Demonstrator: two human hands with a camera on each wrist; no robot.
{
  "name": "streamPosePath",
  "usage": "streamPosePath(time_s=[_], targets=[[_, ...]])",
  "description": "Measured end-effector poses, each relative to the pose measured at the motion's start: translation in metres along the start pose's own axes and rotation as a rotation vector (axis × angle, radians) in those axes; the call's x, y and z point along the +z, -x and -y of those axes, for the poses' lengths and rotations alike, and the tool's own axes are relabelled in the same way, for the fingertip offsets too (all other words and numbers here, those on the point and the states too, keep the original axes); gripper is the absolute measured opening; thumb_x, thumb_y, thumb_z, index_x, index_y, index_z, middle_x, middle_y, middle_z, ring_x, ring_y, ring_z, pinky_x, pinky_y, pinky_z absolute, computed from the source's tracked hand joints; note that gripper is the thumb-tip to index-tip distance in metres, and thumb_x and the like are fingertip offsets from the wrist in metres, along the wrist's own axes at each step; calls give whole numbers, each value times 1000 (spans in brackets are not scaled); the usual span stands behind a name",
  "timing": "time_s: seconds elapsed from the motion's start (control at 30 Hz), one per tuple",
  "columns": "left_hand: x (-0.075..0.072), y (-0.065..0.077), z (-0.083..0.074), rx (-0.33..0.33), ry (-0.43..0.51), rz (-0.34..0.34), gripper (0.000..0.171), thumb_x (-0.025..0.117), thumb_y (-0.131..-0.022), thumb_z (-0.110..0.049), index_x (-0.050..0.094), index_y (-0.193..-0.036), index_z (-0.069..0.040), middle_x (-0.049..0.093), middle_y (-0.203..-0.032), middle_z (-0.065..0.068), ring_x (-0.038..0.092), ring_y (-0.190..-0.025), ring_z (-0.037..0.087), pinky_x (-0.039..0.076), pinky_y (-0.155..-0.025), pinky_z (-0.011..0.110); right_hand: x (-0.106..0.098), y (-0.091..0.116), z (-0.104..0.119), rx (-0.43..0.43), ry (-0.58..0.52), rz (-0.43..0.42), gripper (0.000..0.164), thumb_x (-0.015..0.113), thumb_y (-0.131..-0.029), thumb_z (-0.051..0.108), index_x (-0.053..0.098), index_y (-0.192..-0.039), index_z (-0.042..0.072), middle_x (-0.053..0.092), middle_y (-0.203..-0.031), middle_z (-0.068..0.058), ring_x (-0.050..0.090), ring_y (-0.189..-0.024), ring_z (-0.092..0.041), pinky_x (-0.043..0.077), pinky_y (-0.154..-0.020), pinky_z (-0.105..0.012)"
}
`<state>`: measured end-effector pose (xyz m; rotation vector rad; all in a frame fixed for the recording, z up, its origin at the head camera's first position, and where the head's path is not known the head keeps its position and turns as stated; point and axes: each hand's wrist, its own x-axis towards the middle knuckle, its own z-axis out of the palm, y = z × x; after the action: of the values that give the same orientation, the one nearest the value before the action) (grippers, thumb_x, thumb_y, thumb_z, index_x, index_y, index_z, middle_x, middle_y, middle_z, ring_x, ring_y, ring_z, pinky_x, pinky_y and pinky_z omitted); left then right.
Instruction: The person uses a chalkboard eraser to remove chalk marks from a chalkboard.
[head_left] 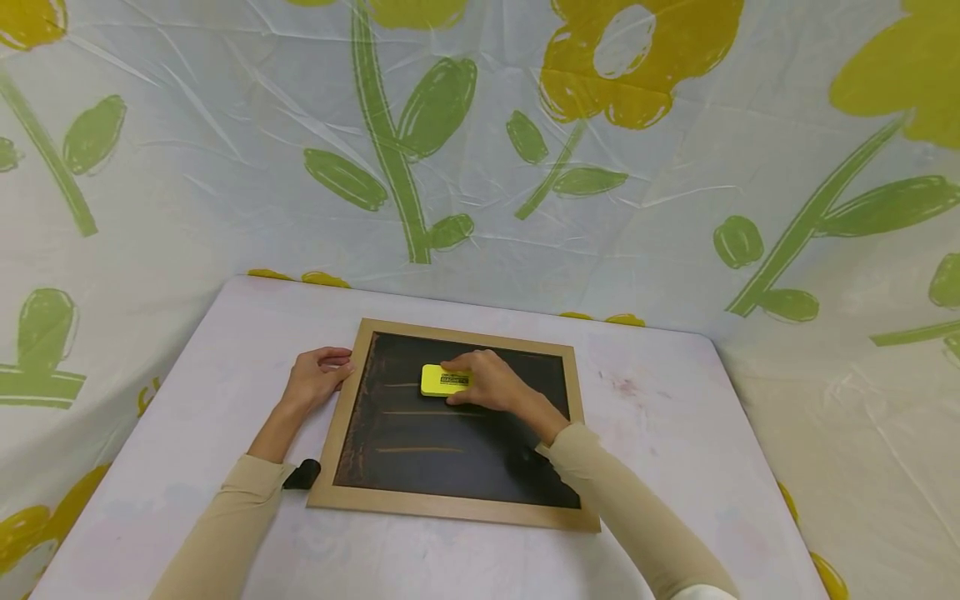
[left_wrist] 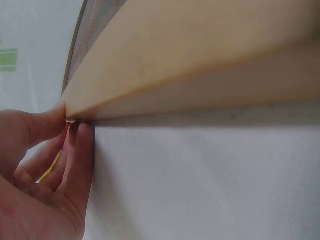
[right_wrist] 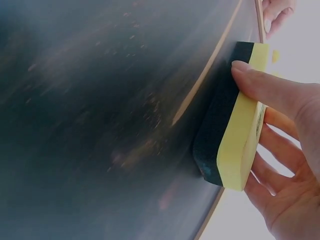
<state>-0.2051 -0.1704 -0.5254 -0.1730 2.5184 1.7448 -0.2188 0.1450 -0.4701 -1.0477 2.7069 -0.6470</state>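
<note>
A chalkboard (head_left: 517,454) with a light wooden frame lies flat on the table. My right hand (head_left: 491,382) grips a yellow board eraser (head_left: 435,380) by its sides, thumb on one side and fingers on the other. The dark felt side (right_wrist: 220,120) of the eraser faces down against the board. Three thin orange chalk lines (head_left: 420,450) run across the left half, the top one ending at the eraser. At the left side of the frame (left_wrist: 150,55), my left hand (head_left: 315,379) holds the edge between thumb and fingertips.
The white table (head_left: 660,417) extends around the board, with faint reddish smudges to the right. A small black object (head_left: 302,474) sits by the left sleeve cuff, next to the frame. Behind the table hangs a white cloth (head_left: 480,292) printed with yellow flowers and green leaves.
</note>
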Motion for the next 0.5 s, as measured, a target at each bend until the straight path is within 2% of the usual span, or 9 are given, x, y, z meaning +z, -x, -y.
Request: streamPosePath(time_s=[0.23,0.5], targets=[[-1,1,-1,0,-9,3,35,67,-99,-5,63,-129,11,66,-119,30,63,-79,6,55,-63,19,4,-10,9,10,11,25,61,88,-83,21,65,-136,2,69,-131,-13,66,-119,-27,53,-100,-40],[-1,1,-1,7,0,9,35,66,-99,-4,62,-129,12,66,-120,30,62,-76,2,54,-62,18,8,-23,20,11,5,43,60,88,-84,21,65,-136,2,68,-132,-14,65,-120,-28,53,-101,-41]])
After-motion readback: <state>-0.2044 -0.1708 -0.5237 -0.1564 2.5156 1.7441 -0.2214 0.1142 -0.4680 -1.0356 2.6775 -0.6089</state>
